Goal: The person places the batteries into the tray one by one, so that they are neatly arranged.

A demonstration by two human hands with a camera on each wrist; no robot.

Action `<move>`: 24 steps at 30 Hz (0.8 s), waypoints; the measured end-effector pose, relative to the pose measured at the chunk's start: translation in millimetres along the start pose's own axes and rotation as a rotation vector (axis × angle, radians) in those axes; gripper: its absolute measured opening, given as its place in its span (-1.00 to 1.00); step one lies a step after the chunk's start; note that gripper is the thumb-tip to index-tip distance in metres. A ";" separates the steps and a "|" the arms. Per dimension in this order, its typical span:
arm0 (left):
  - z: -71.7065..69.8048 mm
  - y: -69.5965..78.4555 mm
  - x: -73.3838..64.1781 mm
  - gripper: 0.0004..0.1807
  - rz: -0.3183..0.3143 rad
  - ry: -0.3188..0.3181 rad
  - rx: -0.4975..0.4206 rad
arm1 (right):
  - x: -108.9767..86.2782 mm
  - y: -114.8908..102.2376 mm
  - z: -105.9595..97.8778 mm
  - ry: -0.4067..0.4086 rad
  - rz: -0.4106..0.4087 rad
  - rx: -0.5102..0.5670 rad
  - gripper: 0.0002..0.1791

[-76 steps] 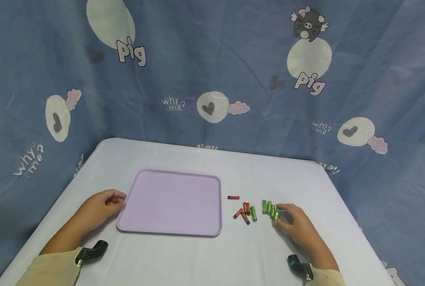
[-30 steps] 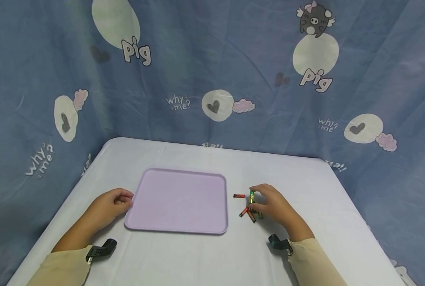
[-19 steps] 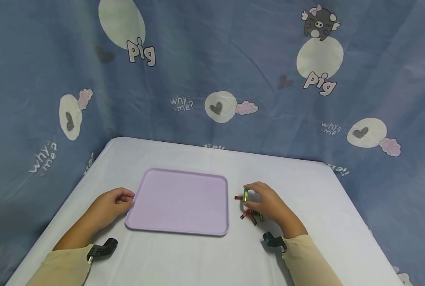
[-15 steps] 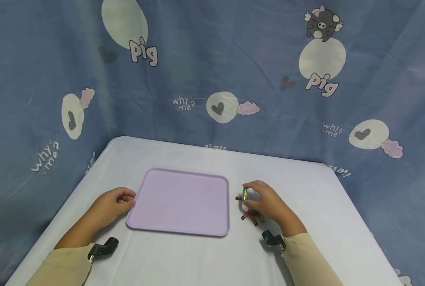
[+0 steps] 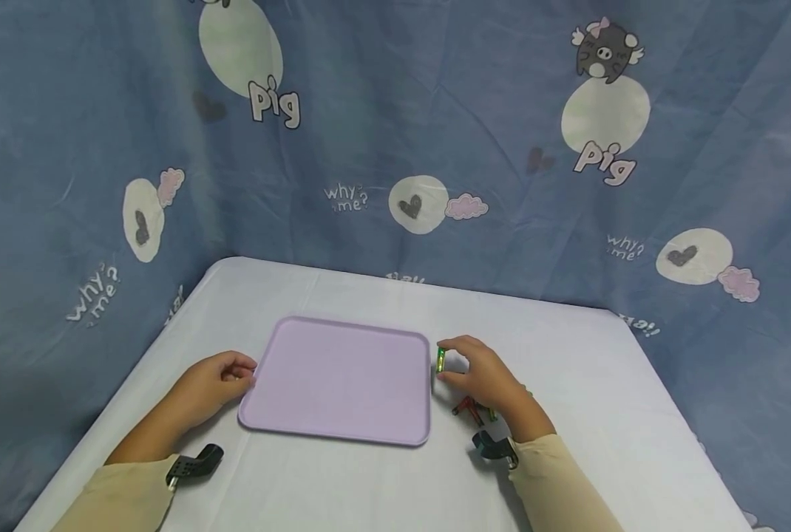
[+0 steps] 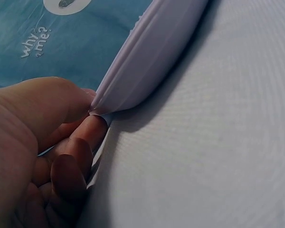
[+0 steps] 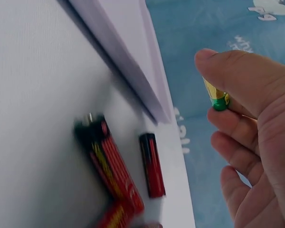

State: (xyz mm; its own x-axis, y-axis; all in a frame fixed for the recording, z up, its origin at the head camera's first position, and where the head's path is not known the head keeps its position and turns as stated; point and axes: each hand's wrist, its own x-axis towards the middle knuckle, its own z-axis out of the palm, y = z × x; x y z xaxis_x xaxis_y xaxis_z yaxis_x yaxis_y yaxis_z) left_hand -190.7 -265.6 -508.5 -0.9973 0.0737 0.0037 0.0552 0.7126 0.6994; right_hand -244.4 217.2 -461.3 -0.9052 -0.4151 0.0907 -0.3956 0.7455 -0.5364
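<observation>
My right hand (image 5: 485, 373) pinches a green and gold battery (image 5: 440, 360) by its ends, just above the table beside the tray's right edge. In the right wrist view the thumb hides most of this battery (image 7: 220, 101). My left hand (image 5: 216, 380) grips the left rim of the lilac tray (image 5: 342, 380); the left wrist view has thumb and finger on the tray's edge (image 6: 137, 71). Red and black batteries (image 5: 469, 410) lie on the table below my right hand, with a green battery (image 5: 491, 414) partly hidden by the wrist.
A white cloth covers the table (image 5: 342, 488). Behind it hangs a blue patterned curtain (image 5: 342, 133). One red battery (image 7: 152, 164) lies apart from the others near the tray's corner. The right forearm covers part of the table where more batteries could lie.
The right hand has taken a green battery from the row at the right and carried it left, over the red batteries, to the tray's side. The left hand has stayed at the tray rim.
</observation>
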 end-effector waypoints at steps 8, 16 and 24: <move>0.4 2.1 -0.1 -0.72 -0.008 -0.002 -0.009 | 8.5 -14.8 11.2 -0.023 -0.042 0.014 -0.38; 1.2 3.8 -1.4 -0.73 -0.017 -0.007 -0.017 | 16.8 -29.2 32.7 -0.028 -0.079 0.073 -0.40; 0.3 2.2 0.1 -0.73 -0.024 -0.008 -0.014 | 27.0 -45.0 44.0 -0.045 -0.133 0.096 -0.40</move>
State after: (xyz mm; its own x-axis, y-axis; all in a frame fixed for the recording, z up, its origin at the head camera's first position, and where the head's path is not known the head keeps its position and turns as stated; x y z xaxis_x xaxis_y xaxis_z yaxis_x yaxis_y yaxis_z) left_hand -190.7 -263.8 -507.2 -0.9979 0.0624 -0.0192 0.0304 0.7044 0.7091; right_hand -244.1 149.5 -471.7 -0.8371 -0.5315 0.1294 -0.4928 0.6301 -0.6001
